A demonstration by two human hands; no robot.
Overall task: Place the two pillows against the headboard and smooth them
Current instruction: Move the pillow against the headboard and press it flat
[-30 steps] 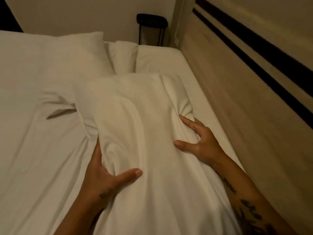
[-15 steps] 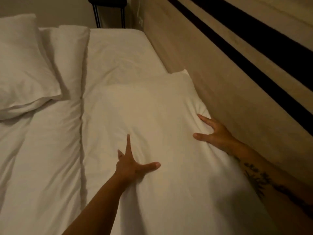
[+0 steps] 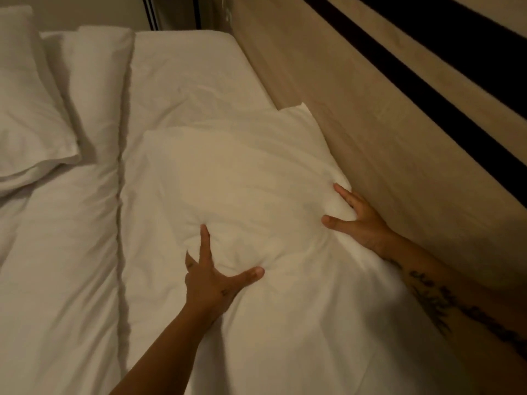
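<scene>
The pillow point(image 3: 242, 178) lies against the headboard point(image 3: 370, 138) as before. The left hand point(image 3: 212, 277), spread, now bunches fabric; the right hand point(image 3: 360, 220), at 3 o'clock, presses spread.

White-sheeted bed point(image 3: 182, 89), one pillow point(image 3: 236, 178) against the headboard point(image 3: 356, 132), second pillow point(image 3: 25, 109) far left.

White pillow point(image 3: 228, 178), white sheet point(image 3: 57, 266); beige headboard point(image 3: 356, 115), black stripes.
</scene>
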